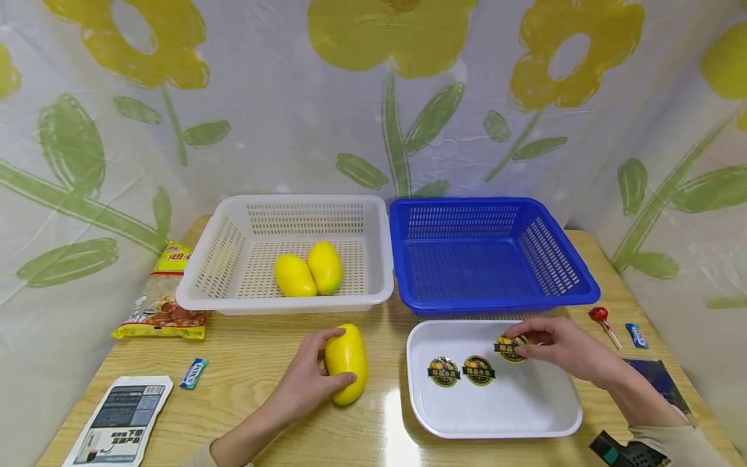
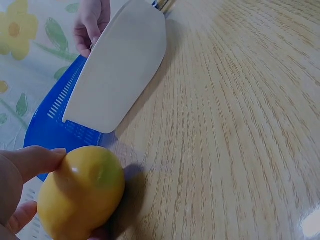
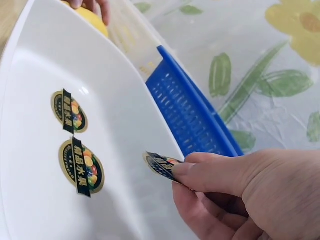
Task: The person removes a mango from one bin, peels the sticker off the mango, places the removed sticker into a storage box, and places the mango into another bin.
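The right hand [image 1: 560, 350] pinches a round printed fruit sticker [image 3: 161, 165] off the white plastic tray [image 1: 496, 415]; the left hand [image 1: 303, 383] grips the smooth yellow mango-shaped fruit [image 1: 347, 363] (judging: labelling comes next, pressing it flat between the left fingertips).

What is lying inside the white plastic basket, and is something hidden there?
Two yellow mango-shaped fruits lie touching inside the white perforated plastic basket. Its near wall hides a strip of the floor; nothing else shows.
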Demonstrator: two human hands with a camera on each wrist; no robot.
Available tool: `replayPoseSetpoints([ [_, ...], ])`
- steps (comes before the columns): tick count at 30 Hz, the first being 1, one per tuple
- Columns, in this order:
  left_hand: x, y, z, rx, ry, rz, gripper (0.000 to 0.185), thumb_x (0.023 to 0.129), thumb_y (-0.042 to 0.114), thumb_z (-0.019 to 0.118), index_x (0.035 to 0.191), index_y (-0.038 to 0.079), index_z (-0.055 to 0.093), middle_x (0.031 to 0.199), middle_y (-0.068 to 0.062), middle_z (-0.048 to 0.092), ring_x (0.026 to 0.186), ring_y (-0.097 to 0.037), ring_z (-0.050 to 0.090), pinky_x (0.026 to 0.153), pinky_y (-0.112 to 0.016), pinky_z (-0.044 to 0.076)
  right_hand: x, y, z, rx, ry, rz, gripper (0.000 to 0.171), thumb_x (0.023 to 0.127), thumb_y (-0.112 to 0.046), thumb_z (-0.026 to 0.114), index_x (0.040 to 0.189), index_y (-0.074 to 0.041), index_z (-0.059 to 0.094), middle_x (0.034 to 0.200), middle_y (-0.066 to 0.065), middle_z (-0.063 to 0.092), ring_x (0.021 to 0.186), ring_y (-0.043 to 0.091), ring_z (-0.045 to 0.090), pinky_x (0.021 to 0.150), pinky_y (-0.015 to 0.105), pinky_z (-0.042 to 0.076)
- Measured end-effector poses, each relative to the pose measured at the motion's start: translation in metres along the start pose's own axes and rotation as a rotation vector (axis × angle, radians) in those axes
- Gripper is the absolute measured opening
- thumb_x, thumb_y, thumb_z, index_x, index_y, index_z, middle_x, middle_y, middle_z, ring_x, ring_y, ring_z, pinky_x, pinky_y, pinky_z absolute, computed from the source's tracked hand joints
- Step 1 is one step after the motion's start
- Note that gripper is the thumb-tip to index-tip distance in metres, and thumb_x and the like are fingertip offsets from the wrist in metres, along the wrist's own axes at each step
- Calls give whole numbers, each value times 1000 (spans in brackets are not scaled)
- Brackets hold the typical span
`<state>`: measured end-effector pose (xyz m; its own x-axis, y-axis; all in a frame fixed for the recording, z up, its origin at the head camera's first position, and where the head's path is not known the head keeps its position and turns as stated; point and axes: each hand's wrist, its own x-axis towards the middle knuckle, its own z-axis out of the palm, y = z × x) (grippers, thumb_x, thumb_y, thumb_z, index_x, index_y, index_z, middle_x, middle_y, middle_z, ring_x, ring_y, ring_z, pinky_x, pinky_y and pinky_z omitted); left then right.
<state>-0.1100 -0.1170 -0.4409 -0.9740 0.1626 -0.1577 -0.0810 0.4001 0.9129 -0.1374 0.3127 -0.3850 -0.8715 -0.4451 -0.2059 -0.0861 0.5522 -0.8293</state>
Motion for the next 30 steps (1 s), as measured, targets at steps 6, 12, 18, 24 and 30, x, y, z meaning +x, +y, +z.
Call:
replayPoseSetpoints([
  [6,0,-1,0,-7,2,4,69,76,11,84,136,12,50,132,-18,42,111,-33,51,83,-37,54,2,3,2,-35,-6,-35,24,93,-10,66,115,-2,66,107,12,66,87,12,63,73,26,55],
  [12,0,-2,0,-9,-1,2,69,76,12,84,136,12,50,132,-18,42,112,-34,51,83,-37,54,3,6,4,-107,-39,-111,26,91,-11,69,115,-3,66,108,8,67,91,6,62,75,23,54],
  [18,0,-2,0,-8,0,5,69,76,12,84,136,13,50,132,-18,42,111,-34,52,84,-38,54,4,9,5,-79,-96,-170,30,90,-7,69,118,4,63,109,15,66,90,7,64,73,25,54],
  [24,0,-1,0,-5,0,4,69,76,12,84,136,13,50,131,-18,42,110,-33,52,84,-38,54,8,8,4,-81,-152,-141,29,91,-10,69,117,3,64,110,16,66,89,11,66,73,26,55],
  [30,-1,0,0,-4,-3,4,69,76,12,84,136,13,50,131,-18,42,111,-34,51,85,-40,54,13,7,5,-231,-146,-111,18,90,-19,71,106,-10,70,100,-1,69,82,3,59,69,25,51],
])
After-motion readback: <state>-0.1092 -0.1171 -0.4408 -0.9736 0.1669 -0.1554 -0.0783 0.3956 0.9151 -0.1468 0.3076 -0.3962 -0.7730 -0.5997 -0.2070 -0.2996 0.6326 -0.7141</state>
